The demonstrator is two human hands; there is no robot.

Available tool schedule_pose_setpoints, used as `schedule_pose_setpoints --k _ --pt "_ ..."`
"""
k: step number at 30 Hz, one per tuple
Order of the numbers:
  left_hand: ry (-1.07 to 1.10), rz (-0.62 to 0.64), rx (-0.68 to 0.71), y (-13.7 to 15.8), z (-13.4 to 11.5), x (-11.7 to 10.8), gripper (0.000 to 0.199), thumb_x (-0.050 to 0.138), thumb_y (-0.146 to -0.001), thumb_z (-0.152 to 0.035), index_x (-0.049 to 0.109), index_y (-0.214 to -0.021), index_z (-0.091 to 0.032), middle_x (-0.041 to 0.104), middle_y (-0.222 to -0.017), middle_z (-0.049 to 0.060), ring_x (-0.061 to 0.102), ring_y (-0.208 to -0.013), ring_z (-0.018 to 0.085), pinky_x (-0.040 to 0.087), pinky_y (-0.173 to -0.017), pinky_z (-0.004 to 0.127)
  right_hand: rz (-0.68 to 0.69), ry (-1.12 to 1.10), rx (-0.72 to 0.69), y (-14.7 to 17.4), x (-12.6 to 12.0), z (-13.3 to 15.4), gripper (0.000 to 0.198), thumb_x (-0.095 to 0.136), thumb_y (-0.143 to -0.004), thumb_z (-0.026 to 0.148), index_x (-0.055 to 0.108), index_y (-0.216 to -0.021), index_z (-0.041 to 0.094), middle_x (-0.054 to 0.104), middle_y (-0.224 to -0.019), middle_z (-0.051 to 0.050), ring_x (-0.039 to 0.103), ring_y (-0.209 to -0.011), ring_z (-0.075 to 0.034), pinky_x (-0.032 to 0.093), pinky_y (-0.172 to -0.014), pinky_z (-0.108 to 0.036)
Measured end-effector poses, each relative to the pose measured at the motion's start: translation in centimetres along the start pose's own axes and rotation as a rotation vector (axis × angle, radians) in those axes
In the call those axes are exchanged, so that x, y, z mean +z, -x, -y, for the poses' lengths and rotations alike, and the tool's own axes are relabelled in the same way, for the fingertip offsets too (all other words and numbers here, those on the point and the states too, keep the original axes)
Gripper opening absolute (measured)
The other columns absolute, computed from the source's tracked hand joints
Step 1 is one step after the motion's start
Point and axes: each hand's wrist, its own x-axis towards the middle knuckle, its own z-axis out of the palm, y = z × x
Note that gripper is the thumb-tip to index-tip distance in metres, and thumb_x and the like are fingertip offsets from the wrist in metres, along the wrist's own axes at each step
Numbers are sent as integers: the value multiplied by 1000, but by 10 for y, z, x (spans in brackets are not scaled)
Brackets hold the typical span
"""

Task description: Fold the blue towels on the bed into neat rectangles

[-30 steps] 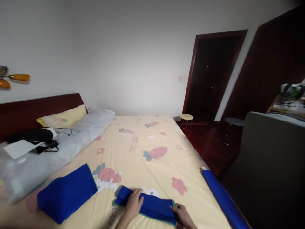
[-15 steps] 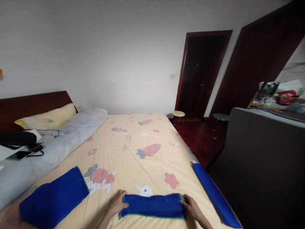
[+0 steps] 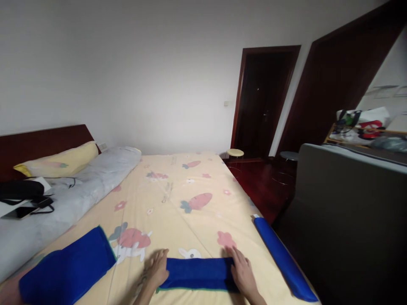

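A folded blue towel [image 3: 199, 273] with a green edge lies flat on the yellow printed bedsheet [image 3: 178, 203] near the bed's front. My left hand [image 3: 157, 270] rests flat on its left end, fingers spread. My right hand [image 3: 241, 272] presses flat on its right end. Neither hand grips the cloth. A second, larger blue towel [image 3: 68, 267] lies folded to the left, apart from my hands.
A long blue roll [image 3: 281, 257] lies along the bed's right edge. A grey bolster [image 3: 63, 207], yellow pillow [image 3: 57, 160], black bag [image 3: 19, 189] and phone [image 3: 19, 212] sit at the left. A dark grey panel [image 3: 349, 212] stands at the right; two stools [image 3: 235, 153] and dark doorways [image 3: 263, 101] stand beyond.
The small towel has turned square to me and lies flatter. My hands went from holding its ends to pressing flat on them. The camera view has swung slightly left.
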Motion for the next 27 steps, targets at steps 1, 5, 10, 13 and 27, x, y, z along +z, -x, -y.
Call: schedule_pose_setpoints --k 1,5,10,13,27 --pt "-34 25 71 -1 -13 0 88 53 -60 -9 32 -145 -23 23 -158 6 13 -147 23 11 -119 41 83 2 -84 -3 1 14 60 29 -84 31 38 -142 19 37 -150 -11 32 -139 -27 25 -113 -49" --pt "-121 162 352 1 -38 2 78 48 -78 -27 19 -149 -28 10 -159 -2 6 -147 20 9 -120 44 338 -46 -245 -7 7 54 55 23 -92 44 22 -146 34 23 -155 0 18 -145 -23 16 -118 -51" --pt "-205 51 474 13 12 21 60 25 -93 -55 5 -148 -38 13 -158 -5 15 -146 21 16 -119 49 333 38 -245 5 13 34 58 26 -90 60 17 -145 41 18 -156 3 17 -145 -24 14 -118 -54" --pt "-259 -25 442 15 37 29 58 23 -94 -55 3 -147 -39 16 -157 -4 18 -145 21 20 -118 48 274 73 -221 11 11 12 58 23 -91 59 16 -146 39 20 -156 2 18 -145 -23 16 -118 -55" --pt "-396 -528 491 10 -2 41 61 33 -94 -24 7 -148 -33 30 -153 -3 32 -140 18 30 -112 39 125 141 -103 0 -6 10 56 18 -93 56 18 -145 34 23 -154 1 20 -143 -21 21 -117 -55"
